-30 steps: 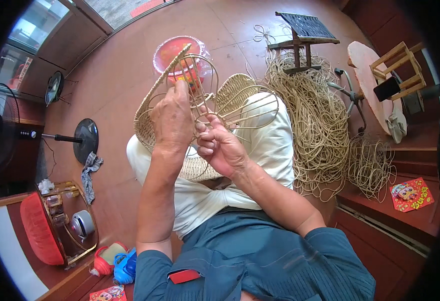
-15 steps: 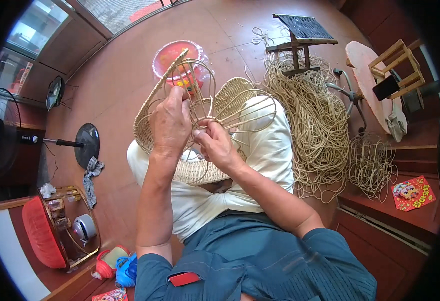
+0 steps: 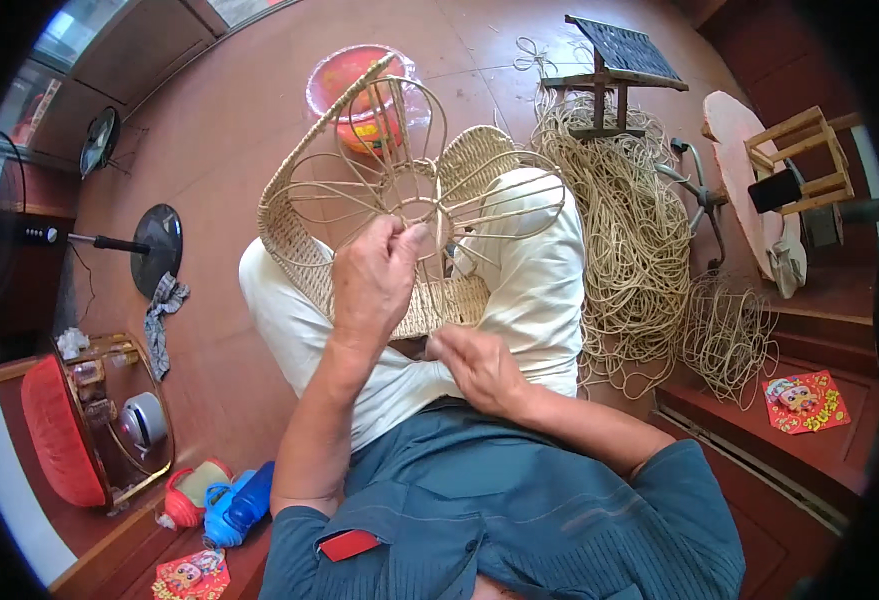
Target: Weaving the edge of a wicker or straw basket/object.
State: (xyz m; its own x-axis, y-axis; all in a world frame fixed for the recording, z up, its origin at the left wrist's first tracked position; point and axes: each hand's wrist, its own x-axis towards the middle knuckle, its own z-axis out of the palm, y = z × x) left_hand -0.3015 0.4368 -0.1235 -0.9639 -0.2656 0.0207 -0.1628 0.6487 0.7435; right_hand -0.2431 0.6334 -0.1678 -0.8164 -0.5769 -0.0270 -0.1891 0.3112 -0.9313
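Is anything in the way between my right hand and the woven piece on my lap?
Nothing visible stands between your right hand and the near edge of the woven piece; your left hand is left of that gap.

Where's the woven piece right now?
Just left of centre in the head view, the woven piece sits between the person's knees, at the left hand, with the red tub beyond it.

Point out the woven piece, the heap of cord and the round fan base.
Woven piece point(image 3: 451, 302): head view, on its near woven band.
Heap of cord point(image 3: 634, 265): head view, on the middle of the tangle.
Round fan base point(image 3: 157, 255): head view, on its dark disc.
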